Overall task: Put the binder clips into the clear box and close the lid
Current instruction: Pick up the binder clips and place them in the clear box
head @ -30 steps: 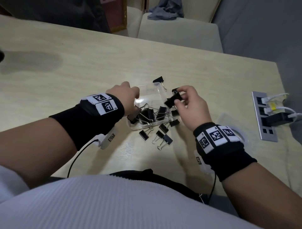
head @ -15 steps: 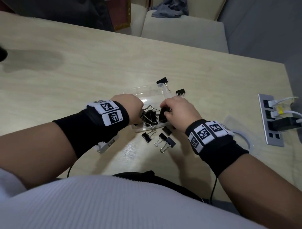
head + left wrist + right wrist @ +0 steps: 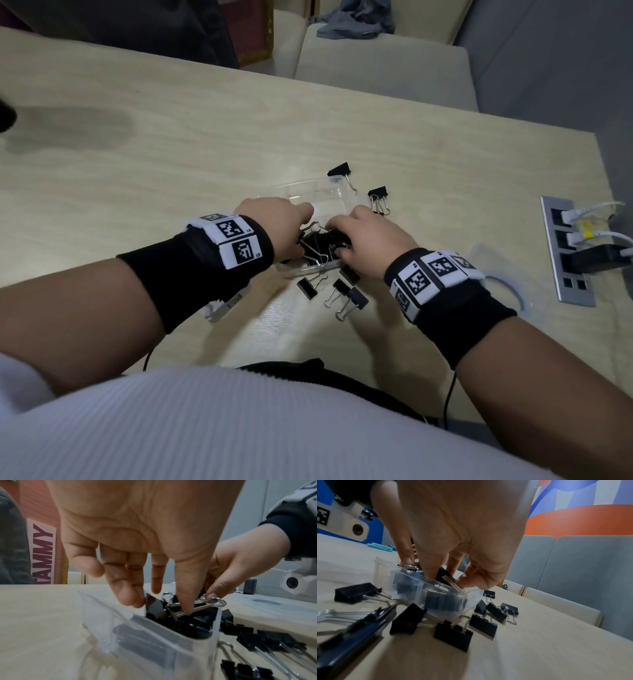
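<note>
Both forearms converge toward the centre, each wrist wrapped in a black band. Left hand [image 3: 274, 222] points downward, fingers [image 3: 130, 588] nearly straight, thumb extended. Right hand [image 3: 370, 240] points downward beside it, fingers [image 3: 472, 578] curled, thumb and fingertips drawn together. The two hands almost touch.

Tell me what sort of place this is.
Probably an office or meeting room: a long pale wooden table with a built-in silver power socket strip, cream upholstered chairs behind it, and black metal binder clips around.
</note>
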Demonstrator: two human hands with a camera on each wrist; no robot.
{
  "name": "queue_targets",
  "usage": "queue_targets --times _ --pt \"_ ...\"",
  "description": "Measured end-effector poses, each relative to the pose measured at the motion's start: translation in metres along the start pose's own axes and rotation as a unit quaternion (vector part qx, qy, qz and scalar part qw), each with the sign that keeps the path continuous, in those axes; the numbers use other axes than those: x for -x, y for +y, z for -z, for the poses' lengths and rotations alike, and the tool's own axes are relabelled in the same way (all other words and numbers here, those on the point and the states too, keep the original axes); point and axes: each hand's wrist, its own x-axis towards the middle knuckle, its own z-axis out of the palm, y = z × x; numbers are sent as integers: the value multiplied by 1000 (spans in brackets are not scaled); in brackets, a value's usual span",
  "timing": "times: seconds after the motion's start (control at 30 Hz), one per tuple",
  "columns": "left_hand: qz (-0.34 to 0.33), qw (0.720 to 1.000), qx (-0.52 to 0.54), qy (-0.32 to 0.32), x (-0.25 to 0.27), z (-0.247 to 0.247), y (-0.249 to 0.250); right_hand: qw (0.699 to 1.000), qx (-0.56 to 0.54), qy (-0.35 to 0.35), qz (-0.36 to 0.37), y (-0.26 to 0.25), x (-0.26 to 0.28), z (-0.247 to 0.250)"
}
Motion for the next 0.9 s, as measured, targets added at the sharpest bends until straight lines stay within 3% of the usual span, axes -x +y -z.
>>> queue_targets --times 0.17,0.27,0.37,0.53,0.67,0.8,0.9 --pt "21 1000 -18 -2 4 0 -1 998 -30 56 -10 -2 -1 1" --pt "33 999 -22 -3 5 1 -3 984 -100 126 -72 -2 -2 9" --pt "31 999 -28 -20 7 3 -4 971 -123 153 -136 -1 -2 13" --pt "38 998 -27 -30 9 7 -3 970 -111 136 -168 2 -2 5" --pt "36 999 -8 -13 13 11 -4 978 -96 123 -139 4 -1 2" --pt "-32 997 15 62 13 11 5 987 -89 96 -96 6 -1 -1" --pt "-85 995 -15 52 11 7 14 991 -75 74 -85 5 1 -3"
